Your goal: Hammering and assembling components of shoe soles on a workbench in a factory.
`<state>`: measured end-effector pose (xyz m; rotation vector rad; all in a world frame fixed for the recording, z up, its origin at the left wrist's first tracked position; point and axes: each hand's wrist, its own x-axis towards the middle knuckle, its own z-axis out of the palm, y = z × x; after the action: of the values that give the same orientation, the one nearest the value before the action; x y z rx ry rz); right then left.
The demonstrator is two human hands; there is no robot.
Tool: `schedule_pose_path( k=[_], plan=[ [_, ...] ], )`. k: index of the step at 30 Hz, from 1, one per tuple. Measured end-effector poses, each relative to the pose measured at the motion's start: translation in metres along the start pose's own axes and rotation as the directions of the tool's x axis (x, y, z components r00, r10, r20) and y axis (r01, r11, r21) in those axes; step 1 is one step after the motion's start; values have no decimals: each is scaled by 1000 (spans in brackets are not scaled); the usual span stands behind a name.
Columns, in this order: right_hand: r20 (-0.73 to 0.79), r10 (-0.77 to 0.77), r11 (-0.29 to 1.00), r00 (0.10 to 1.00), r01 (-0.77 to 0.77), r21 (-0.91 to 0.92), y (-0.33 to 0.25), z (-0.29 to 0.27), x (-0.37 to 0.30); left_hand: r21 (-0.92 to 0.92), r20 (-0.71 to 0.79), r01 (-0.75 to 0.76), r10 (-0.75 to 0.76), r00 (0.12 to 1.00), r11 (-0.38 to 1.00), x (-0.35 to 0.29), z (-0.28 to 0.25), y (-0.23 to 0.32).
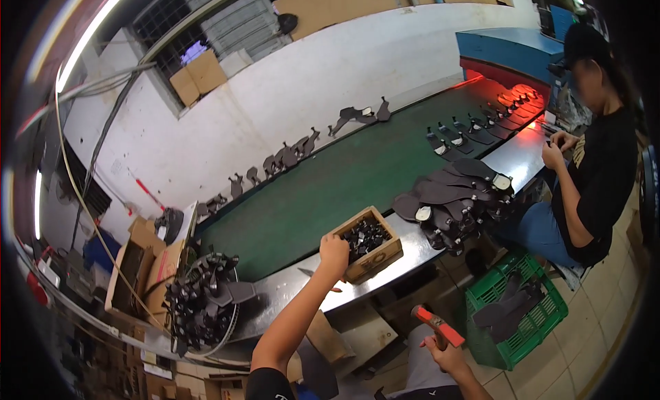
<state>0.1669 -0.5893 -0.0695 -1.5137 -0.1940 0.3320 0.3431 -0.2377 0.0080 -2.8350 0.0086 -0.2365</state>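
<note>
My left hand is closed at the left end of a wooden box, its fingers curled over the wall. Inside the box lies a heap of small black parts. The box stands on the shiny metal ledge beside the green conveyor belt. Low over my lap, my right hand is wrapped round a hammer with a red head; the grip is mostly hidden by the fingers. Dark sole-shaped pieces with straps lie piled on the ledge right of the box.
The green belt runs toward a red-lit machine, with more dark pieces along both sides. At right a person sits working with both hands. A green crate stands on the floor. A round basket of black parts is at left.
</note>
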Motion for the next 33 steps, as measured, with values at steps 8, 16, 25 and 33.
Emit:
schedule_pose_path(
  k=[8, 16, 25, 33],
  plan=[
    [-35, -137, 989, 990, 134, -64, -22, -14, 11, -250, 75, 32, -13, 997, 968, 17, -18, -23],
    [21, -371, 906, 929, 356, 230, -114, 27, 56, -762, -341, -148, -197, 919, 630, -102, -141, 39],
    [407, -183, 943, 895, 42, 331, -195, 77, 8, -60, -818, -387, 177, 548, 920, -234, -196, 69],
    [446, -126, 972, 886, 20, 235, -191, 108, -13, -212, -749, -340, 71, 659, 916, -280, -180, 50]
  ],
)
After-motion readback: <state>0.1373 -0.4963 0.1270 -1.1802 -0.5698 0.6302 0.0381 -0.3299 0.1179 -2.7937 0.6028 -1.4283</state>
